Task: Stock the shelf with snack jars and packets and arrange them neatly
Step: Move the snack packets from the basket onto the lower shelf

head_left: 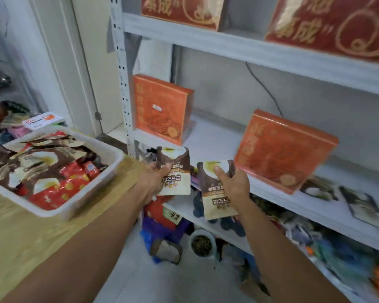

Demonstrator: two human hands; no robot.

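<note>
Your left hand (154, 179) clamps a brown snack packet (175, 162), thumb across its front and fingers curled behind. Your right hand (235, 184) pinches a second brown packet (217, 193) the same way, thumb on the face and fingers wrapped round the back edge. Both packets hang in the air just short of the front lip of the middle shelf (217, 138), touching no board.

Done so far, by the look of it:
- Two dark packets (359, 204) lie flat on that shelf at about three o'clock from your right hand. They are loose and not squared up.
- One orange box (162, 108) stands at eleven o'clock from your hands, another orange box (284, 149) at two o'clock, leaning back.

Left to do:
- The white tub (109, 150) at nine o'clock, on the yellow table (20, 248), is heaped with brown and red packets. I judge most of the stocking lies ahead.
- The bare stretch of board between the two orange boxes, at twelve o'clock, looks the likely spot for this pair.
- No jars can be picked out on the middle shelf.
- The shelf below, at five o'clock, is a blurred jumble; I cannot tell what is in it.
</note>
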